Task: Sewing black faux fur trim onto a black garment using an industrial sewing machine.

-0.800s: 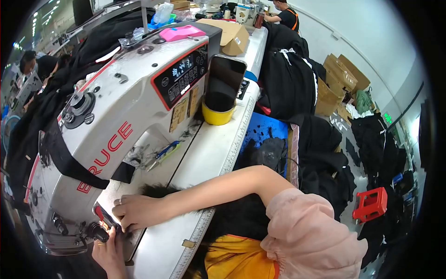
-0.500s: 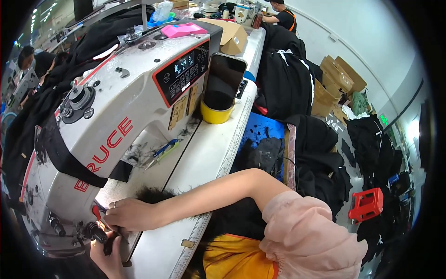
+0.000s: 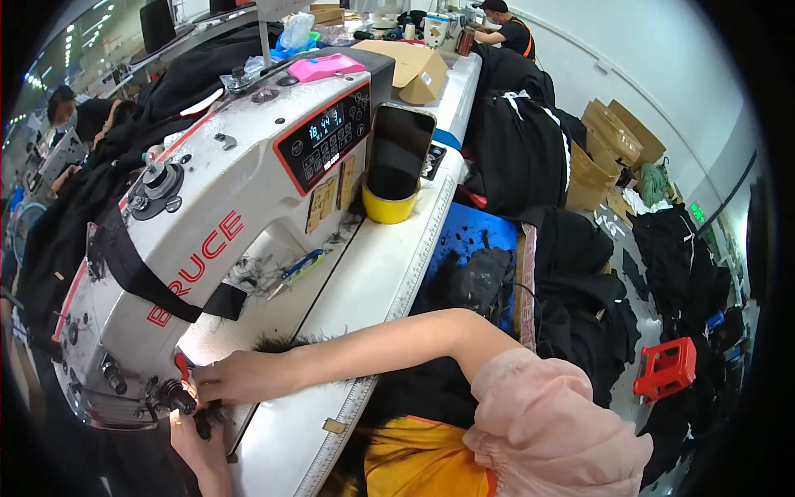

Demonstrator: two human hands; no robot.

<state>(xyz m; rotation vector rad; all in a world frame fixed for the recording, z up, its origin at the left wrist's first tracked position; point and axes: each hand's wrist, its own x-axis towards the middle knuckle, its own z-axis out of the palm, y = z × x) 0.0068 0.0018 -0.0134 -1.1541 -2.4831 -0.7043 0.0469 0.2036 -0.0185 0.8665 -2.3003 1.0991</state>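
Note:
A white sewing machine (image 3: 207,224) with red lettering stands before me, its head end at the lower left. My right hand (image 3: 252,377) reaches across from the right, its fingers bent and closed beside the needle area, where a small light glows. What they pinch is hidden. From below comes my left hand (image 3: 197,447), fingers bent around a small dark piece (image 3: 203,426) too shadowed to name. The fingertips of both hands are close together, partly behind the machine's black knob (image 3: 176,397). Dark fuzzy material (image 3: 277,342) lies behind my right wrist.
A blue pen (image 3: 300,265) lies on the machine bed. A phone (image 3: 402,141) leans in a yellow cup (image 3: 389,203). A ruler strip (image 3: 352,414) runs along the table edge. Beyond are a blue bin (image 3: 447,240), black garments (image 3: 522,145), a red stool (image 3: 667,369) and a co-worker (image 3: 505,33).
The view has shifted slightly, so the machine sits a little farther right. Both hands stay by the needle area; my right fingers have shifted slightly there.

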